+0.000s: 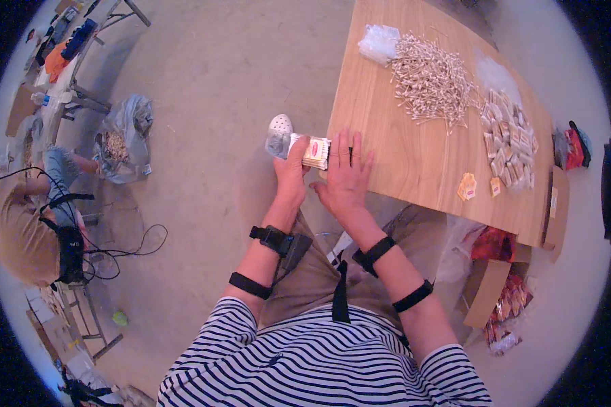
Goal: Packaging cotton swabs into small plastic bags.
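While the left hand (pixel 292 175) is closing thumb and fingers around a packet (pixel 317 154) of swabs, the right hand (pixel 346 173) is spreading its fingers almost flat beside the packet's right end, their tips reaching over the near left edge of the table (pixel 397 173). Whether the right hand is touching the packet, one cannot tell; it is gripping nothing that shows. The packet is sitting just off the table's left edge, with clear plastic (pixel 277 145) bunching at its left end. Its pale label is showing a red oval, with any lettering too small to read here.

On the table a heap of loose swabs (pixel 431 81) is spreading across the far part, and a clump of clear bags (pixel 379 43) is lying against its left side. Filled packets (pixel 510 142) are piling up to the right. Nearer the person, yellow cards (pixel 467 186) bearing red marks are lying in a small stack, and a single card (pixel 495 186) is lying just to their right.

Below the table, a carton (pixel 487 290) is standing beside red packages (pixel 511 298). At far left, a co-worker (pixel 24 230) is sitting near a grey bag (pixel 137 146) of swabs.
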`<act>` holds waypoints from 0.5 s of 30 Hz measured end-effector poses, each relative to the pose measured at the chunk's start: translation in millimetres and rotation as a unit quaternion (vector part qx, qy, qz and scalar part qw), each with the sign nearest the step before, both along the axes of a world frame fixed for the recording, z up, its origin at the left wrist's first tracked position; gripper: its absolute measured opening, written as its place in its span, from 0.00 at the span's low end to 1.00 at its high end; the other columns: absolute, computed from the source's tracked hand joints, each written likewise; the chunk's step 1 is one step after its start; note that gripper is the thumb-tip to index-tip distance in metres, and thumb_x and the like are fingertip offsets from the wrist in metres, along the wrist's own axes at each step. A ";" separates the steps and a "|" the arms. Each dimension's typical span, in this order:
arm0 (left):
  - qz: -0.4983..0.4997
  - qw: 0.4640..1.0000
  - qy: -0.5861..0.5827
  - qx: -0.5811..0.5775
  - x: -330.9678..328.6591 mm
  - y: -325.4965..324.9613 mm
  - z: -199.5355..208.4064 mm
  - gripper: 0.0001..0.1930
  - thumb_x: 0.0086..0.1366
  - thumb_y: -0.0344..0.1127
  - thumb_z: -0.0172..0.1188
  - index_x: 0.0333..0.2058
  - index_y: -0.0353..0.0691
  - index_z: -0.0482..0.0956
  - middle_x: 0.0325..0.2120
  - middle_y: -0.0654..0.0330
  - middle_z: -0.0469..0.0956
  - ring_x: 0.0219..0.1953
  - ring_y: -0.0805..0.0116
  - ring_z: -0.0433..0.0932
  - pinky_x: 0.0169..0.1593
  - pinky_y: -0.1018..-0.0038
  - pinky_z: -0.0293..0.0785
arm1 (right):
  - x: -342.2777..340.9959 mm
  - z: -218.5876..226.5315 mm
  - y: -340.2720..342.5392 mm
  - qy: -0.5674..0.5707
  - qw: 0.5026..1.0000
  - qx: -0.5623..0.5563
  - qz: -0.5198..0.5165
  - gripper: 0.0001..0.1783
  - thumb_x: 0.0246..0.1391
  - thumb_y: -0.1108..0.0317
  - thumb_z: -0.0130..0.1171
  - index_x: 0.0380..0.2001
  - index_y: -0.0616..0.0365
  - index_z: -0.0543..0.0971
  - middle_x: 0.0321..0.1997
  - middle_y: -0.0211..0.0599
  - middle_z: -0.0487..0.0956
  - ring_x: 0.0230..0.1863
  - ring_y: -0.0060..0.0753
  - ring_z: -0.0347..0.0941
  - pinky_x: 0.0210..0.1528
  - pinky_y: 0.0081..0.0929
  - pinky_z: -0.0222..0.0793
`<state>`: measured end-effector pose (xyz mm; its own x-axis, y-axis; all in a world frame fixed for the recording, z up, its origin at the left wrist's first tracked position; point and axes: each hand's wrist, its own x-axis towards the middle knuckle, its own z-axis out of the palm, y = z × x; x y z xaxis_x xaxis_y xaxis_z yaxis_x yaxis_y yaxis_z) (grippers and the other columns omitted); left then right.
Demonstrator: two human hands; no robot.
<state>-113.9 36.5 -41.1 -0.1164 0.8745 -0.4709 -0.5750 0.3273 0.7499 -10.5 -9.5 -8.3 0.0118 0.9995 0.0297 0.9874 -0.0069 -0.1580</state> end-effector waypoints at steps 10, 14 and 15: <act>0.017 0.998 -0.062 -0.003 8.2 2.7 -9.6 0.12 0.61 0.36 0.67 0.42 0.40 0.77 0.35 0.66 0.80 0.34 0.74 0.80 0.35 0.75 0.78 | -3.9 -9.7 5.8 -0.001 0.999 0.037 0.019 0.60 0.36 0.54 0.73 0.70 0.64 0.54 0.77 0.45 0.49 0.78 0.53 0.38 0.71 0.67 0.37; 0.006 0.998 -0.067 0.012 6.9 1.9 -15.7 0.12 0.62 0.35 0.66 0.43 0.40 0.76 0.36 0.65 0.80 0.35 0.73 0.80 0.37 0.74 0.79 | -6.7 -17.2 9.0 -0.054 0.997 0.050 0.026 0.57 0.40 0.54 0.70 0.70 0.64 0.55 0.77 0.47 0.48 0.78 0.52 0.37 0.73 0.65 0.34; 0.003 0.997 -0.071 0.012 6.4 2.3 -15.5 0.13 0.62 0.35 0.67 0.43 0.40 0.76 0.36 0.65 0.79 0.35 0.73 0.80 0.37 0.74 0.79 | -7.0 -17.0 9.2 -0.053 0.997 0.051 0.026 0.57 0.40 0.54 0.70 0.70 0.64 0.55 0.77 0.47 0.48 0.78 0.52 0.37 0.73 0.65 0.34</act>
<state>-107.6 38.9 -56.7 -0.0561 0.8853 -0.4615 -0.6782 0.3055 0.6684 -17.4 -0.4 -25.3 -0.0480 0.9904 0.1297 0.9973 0.0548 -0.0491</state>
